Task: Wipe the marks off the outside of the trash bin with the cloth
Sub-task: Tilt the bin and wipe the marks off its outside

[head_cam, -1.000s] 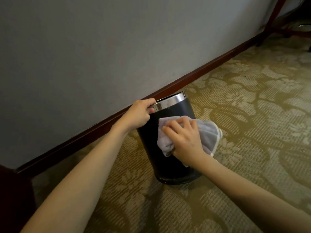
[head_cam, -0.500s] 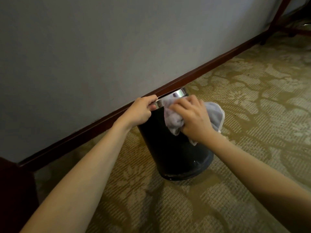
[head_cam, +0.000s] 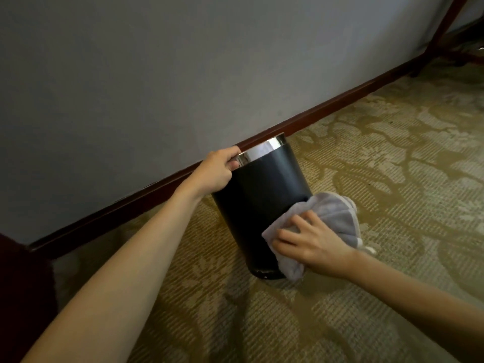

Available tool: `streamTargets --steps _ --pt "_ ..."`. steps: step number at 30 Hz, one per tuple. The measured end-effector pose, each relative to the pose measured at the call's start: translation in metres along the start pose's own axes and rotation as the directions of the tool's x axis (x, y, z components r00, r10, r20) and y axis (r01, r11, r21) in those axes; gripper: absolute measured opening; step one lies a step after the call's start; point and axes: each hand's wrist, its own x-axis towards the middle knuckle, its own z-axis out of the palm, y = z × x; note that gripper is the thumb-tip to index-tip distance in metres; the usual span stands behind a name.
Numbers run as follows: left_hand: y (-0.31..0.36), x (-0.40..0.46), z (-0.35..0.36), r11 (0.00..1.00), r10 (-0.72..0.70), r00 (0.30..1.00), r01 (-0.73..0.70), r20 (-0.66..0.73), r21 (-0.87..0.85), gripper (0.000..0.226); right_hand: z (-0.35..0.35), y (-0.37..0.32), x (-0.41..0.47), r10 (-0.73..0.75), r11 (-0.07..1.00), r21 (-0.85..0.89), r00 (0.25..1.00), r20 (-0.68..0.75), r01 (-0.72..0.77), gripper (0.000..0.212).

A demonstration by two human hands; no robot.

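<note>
One black trash bin (head_cam: 262,195), one grey cloth (head_cam: 332,218): left hand (head_cam: 217,171) grips the bin's rim; right hand (head_cam: 311,242), fingers spread, presses the cloth seemingly against the bin's lower side.

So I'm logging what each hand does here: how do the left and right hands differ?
The left hand grips the trash bin's shiny rim; the right hand presses the cloth low on its dark side. The left sits high by the wall, the right near the carpet. Both touch the bin.
</note>
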Motion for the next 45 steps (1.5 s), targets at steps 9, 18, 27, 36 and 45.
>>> streamTargets --steps 9,18,27,36,45 --pt "0.014 -0.005 0.010 0.996 0.068 0.997 -0.069 0.019 0.055 0.019 -0.023 0.047 0.055 0.547 0.835 0.220 0.802 -0.239 -0.504 0.033" --pt "-0.001 -0.010 -0.005 0.999 0.021 1.000 -0.021 0.022 0.037 0.029 0.019 -0.010 -0.030 0.185 0.972 0.150 0.982 -0.026 -0.179 0.031" --pt "-0.008 -0.018 -0.004 0.999 -0.013 1.000 0.012 -0.009 -0.048 0.049 0.016 0.071 0.007 0.878 0.376 0.551 0.477 0.045 -0.745 0.031" --pt "0.011 -0.012 0.012 0.998 0.035 0.999 -0.034 -0.018 0.047 0.024 0.028 0.048 -0.044 0.927 0.095 0.539 0.272 0.259 -0.837 0.010" --pt "0.054 0.029 0.017 0.958 -0.017 1.000 0.021 -0.017 0.287 0.032 -0.003 0.058 -0.046 0.891 0.288 0.552 0.430 0.145 -0.783 0.012"
